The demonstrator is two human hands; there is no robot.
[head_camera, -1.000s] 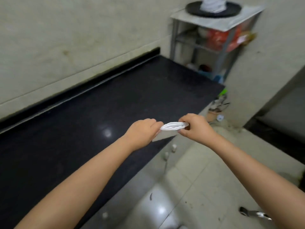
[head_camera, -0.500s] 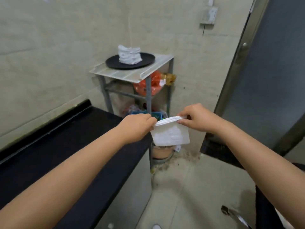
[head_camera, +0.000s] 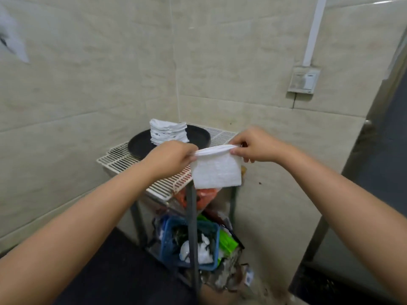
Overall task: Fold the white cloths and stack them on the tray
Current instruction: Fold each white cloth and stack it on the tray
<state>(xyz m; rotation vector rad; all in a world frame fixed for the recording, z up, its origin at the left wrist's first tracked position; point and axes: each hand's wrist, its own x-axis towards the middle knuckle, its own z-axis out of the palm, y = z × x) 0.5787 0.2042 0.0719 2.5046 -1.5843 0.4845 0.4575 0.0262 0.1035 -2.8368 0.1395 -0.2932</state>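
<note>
Beige tiled walls meet in a corner w/ a switch box (head_camera: pixel 304 81) up on the right wall, and a white wire rack (head_camera: pixel 123 158) stands right in that corner. On top of the rack sits a round black tray (head_camera: pixel 199 137), and on the tray there's a neat stack of folded cloths (head_camera: pixel 168 132), toward the tray's back-left. Both arms are stretched out in front of the rack. Left hand (head_camera: pixel 170 158) pinches the left top corner of a folded white cloth (head_camera: pixel 217 172), right hand (head_camera: pixel 255 145) pinches the right top corner, so each grip is closed on the cloth, fingers curled. Cloth hangs down flat between them, in the air, just in front of the tray & lower than the stack, not touching either. Under the rack's top: an orange bag (head_camera: pixel 206 194), then a blue basket (head_camera: pixel 189 243) w/ clutter, something green beside it. Black desk (head_camera: pixel 119 271) edge shows at bottom left, below the left forearm.
</note>
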